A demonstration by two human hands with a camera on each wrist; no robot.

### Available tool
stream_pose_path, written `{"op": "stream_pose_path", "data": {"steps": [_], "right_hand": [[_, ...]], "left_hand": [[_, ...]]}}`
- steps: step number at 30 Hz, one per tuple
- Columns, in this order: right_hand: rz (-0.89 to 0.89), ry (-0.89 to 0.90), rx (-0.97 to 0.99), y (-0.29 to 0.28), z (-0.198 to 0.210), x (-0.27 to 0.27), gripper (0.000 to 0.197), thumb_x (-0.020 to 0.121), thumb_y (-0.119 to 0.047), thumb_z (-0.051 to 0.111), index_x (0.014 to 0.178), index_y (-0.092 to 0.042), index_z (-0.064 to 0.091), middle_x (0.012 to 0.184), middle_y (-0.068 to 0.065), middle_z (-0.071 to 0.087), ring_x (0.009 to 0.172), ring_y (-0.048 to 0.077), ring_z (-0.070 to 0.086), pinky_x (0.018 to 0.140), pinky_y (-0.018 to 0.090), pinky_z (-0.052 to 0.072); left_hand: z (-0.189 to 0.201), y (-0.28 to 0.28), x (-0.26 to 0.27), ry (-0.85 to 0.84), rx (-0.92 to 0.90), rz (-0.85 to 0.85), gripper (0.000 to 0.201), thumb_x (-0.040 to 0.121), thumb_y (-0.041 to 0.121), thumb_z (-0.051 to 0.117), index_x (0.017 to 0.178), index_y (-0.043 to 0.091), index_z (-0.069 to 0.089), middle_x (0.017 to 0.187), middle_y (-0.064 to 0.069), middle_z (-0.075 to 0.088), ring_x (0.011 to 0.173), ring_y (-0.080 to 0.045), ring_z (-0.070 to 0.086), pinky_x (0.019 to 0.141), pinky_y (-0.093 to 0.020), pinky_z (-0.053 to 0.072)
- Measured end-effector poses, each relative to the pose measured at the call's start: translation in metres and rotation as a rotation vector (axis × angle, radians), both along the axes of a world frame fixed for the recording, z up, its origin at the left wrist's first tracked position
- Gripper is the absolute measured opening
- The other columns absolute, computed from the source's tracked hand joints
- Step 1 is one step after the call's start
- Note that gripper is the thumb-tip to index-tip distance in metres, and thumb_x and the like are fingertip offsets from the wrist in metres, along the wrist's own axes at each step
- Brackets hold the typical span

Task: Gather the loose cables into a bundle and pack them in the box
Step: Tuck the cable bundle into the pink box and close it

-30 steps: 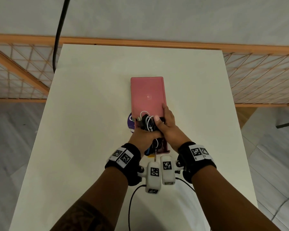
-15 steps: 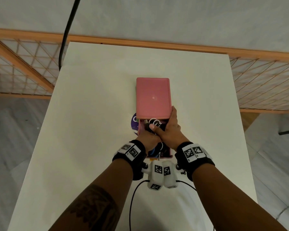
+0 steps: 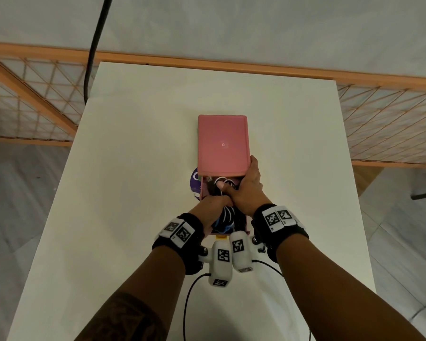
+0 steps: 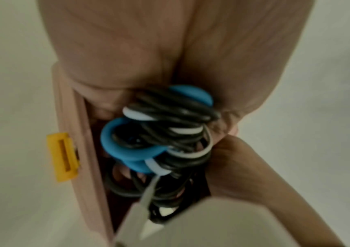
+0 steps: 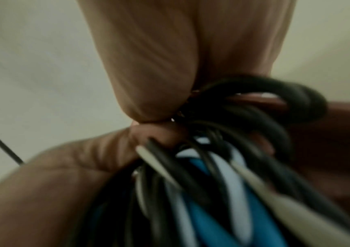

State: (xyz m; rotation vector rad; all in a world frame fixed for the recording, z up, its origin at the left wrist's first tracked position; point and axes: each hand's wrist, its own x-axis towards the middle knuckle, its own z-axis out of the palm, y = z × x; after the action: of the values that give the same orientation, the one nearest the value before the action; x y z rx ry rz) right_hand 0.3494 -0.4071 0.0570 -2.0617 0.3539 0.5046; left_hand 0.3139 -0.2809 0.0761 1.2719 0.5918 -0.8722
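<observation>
A pink box [image 3: 201, 190] lies on the white table [image 3: 133, 168], its open lid [image 3: 223, 143] lying flat beyond it. A bundle of black, white and blue cables [image 3: 228, 216] sits down inside the box. My left hand [image 3: 213, 205] grips the bundle's near part from the left. My right hand [image 3: 246, 185] holds the far part, thumb pressed on the coils, fingers running along the box's right edge. In the left wrist view the cable bundle [image 4: 163, 133] fills the box beside the pink wall [image 4: 85, 150] and a yellow latch [image 4: 62, 156]. The right wrist view shows the cable bundle [image 5: 212, 175] blurred.
A purple round object [image 3: 194, 179] pokes out from under the box's left side. A black cord [image 3: 94, 45] hangs down past the table's far left corner. Wooden lattice railing [image 3: 391, 124] runs behind and beside the table. Wrist-camera cords [image 3: 190, 303] trail near the front edge.
Both hands have lowered the cable bundle from above the box rim down into the box. The right fingers have slid along the box's right edge.
</observation>
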Motion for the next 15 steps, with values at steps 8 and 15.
{"op": "stream_pose_path", "data": {"steps": [8, 15], "right_hand": [[-0.003, -0.015, -0.053, 0.011, 0.008, 0.002, 0.135, 0.064, -0.052, 0.088, 0.156, -0.03, -0.008, 0.155, 0.006, 0.023, 0.135, 0.037, 0.033, 0.11, 0.054, 0.037], [-0.022, -0.025, -0.059, 0.014, 0.006, 0.001, 0.13, 0.069, -0.048, 0.087, 0.157, -0.028, -0.007, 0.159, 0.006, 0.019, 0.137, 0.042, 0.032, 0.111, 0.056, 0.037]], "left_hand": [[-0.001, 0.001, 0.001, -0.024, 0.034, -0.068, 0.033, 0.1, 0.006, 0.052, 0.133, 0.001, 0.059, 0.126, -0.026, 0.069, 0.117, -0.04, 0.068, 0.103, -0.053, 0.053], [0.003, -0.002, -0.004, -0.357, 0.376, -0.318, 0.073, 0.104, 0.023, 0.054, 0.158, 0.005, 0.01, 0.148, -0.012, 0.05, 0.126, -0.029, 0.056, 0.1, -0.029, 0.048]]}}
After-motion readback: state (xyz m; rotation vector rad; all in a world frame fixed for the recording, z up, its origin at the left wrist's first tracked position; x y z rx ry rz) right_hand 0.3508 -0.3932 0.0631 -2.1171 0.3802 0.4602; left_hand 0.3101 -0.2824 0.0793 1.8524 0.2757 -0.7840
